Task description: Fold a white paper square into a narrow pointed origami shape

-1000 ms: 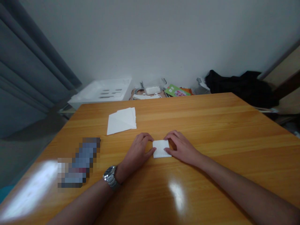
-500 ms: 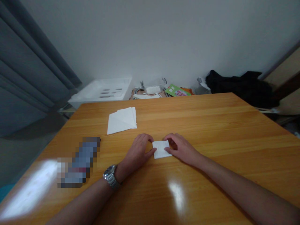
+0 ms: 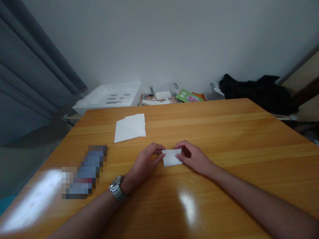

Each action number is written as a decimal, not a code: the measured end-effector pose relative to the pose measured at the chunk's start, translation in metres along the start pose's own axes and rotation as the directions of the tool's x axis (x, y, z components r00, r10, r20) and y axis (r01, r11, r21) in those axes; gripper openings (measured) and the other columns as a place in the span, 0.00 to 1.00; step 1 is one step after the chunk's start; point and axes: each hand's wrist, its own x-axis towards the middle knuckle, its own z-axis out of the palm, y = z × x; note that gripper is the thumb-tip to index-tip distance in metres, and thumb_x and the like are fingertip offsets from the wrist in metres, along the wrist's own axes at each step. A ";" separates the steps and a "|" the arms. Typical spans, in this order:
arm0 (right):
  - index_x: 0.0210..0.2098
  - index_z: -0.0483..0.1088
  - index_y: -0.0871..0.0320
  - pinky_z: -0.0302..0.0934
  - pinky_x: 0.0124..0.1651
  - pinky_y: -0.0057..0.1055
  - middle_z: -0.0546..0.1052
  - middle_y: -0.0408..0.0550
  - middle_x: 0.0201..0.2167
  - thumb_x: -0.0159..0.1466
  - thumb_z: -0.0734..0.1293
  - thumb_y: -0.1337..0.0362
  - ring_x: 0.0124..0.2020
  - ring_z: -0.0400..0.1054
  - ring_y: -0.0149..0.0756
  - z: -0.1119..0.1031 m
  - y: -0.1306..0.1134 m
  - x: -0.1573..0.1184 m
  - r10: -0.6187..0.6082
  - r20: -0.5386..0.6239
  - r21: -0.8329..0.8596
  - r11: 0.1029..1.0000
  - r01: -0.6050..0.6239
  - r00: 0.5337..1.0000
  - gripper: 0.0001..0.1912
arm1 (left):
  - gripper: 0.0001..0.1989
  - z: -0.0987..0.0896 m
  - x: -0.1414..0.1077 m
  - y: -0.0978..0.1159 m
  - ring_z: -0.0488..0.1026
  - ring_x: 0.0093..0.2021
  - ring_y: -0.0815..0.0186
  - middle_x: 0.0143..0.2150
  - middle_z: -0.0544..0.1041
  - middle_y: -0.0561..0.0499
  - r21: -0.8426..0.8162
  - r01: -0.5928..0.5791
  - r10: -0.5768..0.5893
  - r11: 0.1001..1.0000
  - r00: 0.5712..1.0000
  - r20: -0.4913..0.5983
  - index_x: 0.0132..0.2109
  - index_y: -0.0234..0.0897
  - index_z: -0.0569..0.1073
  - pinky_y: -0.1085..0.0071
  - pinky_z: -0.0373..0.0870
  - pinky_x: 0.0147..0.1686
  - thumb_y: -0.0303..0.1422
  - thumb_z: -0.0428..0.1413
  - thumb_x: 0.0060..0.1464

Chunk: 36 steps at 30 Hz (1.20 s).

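A small folded piece of white paper (image 3: 171,158) is between my two hands at the middle of the wooden table (image 3: 219,132). My left hand (image 3: 149,157) pinches its left edge between thumb and fingers. At the right edge, my right hand (image 3: 193,157) grips the paper, the thumb lying on the near face and the fingers behind it. The paper's far side is hidden from me. Farther back on the left, several white paper sheets (image 3: 130,128) lie flat and overlapping.
A blurred-out dark phone-like object (image 3: 88,172) lies on the table's left side. Beyond the far edge are a white plastic tray (image 3: 119,96), a green booklet (image 3: 188,95), and a black cloth heap (image 3: 256,93). A grey curtain (image 3: 30,73) hangs at the left.
The folded paper now appears shorter from top to bottom, its upper edge tilted up. The left thumb has moved up to the paper's upper left corner. The right hand has barely moved.
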 end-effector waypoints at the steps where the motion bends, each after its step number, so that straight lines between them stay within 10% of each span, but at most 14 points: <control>1: 0.46 0.70 0.55 0.60 0.35 0.30 0.73 0.42 0.32 0.64 0.68 0.64 0.31 0.65 0.33 0.000 0.001 0.000 0.003 0.000 0.018 1.000 -0.003 1.000 0.11 | 0.07 0.001 -0.001 0.000 0.77 0.42 0.65 0.42 0.77 0.50 -0.039 0.011 -0.011 0.999 1.000 -0.008 0.46 0.38 0.73 0.68 0.76 0.45 0.33 0.57 0.62; 36: 0.42 0.73 0.56 0.59 0.32 0.28 0.73 0.42 0.29 0.66 0.67 0.55 0.29 0.65 0.33 0.006 0.002 -0.001 0.071 -0.042 0.137 0.988 -0.064 0.997 0.12 | 0.10 0.007 0.002 0.007 0.78 0.35 0.66 0.37 0.81 0.50 -0.217 0.124 -0.140 0.968 0.989 -0.057 0.44 0.37 0.77 0.72 0.77 0.37 0.37 0.59 0.59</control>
